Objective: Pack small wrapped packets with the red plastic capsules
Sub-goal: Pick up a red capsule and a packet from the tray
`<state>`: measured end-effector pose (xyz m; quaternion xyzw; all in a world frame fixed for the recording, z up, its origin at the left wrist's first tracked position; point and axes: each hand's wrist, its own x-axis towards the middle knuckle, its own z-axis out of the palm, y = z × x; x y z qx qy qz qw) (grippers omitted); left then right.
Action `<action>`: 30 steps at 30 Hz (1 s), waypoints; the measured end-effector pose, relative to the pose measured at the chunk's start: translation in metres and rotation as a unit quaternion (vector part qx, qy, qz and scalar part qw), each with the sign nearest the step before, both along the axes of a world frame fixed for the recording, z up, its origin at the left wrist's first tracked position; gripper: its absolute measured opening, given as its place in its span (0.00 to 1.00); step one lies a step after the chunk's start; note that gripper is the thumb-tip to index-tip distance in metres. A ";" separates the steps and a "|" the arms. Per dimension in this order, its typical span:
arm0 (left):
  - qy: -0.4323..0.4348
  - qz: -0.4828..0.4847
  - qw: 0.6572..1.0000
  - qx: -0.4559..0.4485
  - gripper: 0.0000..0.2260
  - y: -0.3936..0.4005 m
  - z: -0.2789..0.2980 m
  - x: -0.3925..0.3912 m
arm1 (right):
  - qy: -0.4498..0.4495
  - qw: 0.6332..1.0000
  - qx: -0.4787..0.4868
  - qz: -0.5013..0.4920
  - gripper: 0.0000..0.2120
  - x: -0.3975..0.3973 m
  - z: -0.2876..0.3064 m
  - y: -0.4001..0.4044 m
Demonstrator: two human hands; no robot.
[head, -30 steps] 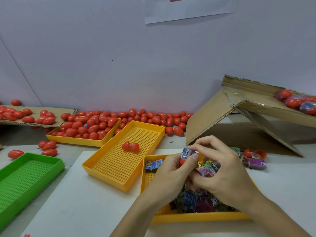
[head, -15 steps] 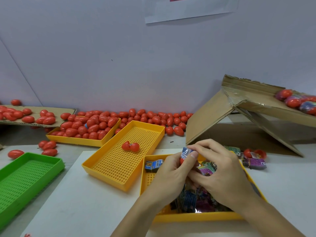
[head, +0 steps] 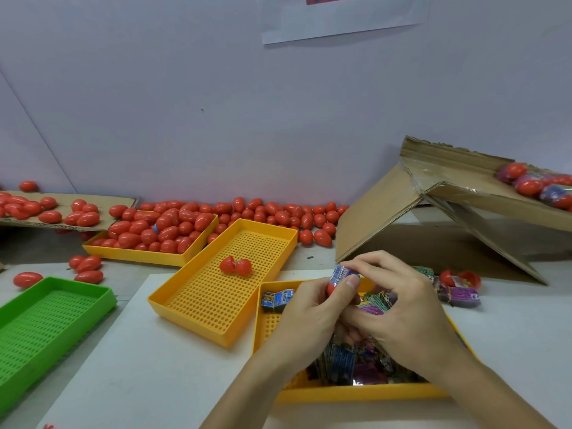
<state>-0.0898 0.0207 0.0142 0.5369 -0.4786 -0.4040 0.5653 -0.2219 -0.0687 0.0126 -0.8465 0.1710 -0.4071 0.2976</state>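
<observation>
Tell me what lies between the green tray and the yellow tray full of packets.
In the head view, a second yellow tray lies between the green tray and the packet tray. It holds one open red capsule.

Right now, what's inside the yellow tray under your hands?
The yellow tray holds colourful wrapped packets, with one blue packet apart at its far corner. The hands cover its middle.

Plain pale lavender-grey wall (head: 185,103) all across the back, with a white paper sheet (head: 343,17) stuck up top, cut off by the frame. Light grey worktop (head: 510,335) below, soft even lighting. Faint diagonal seam (head: 34,134) on the far left.
</observation>
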 end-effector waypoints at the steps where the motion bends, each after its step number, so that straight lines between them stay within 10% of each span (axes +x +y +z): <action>1: 0.006 0.003 1.000 -0.003 0.18 0.000 0.000 0.000 | 0.001 1.000 0.013 0.014 0.21 -0.001 0.001 -0.001; 30: -0.023 -0.014 1.000 0.012 0.23 0.002 0.001 0.000 | -0.005 0.983 0.126 0.137 0.19 -0.001 0.002 0.000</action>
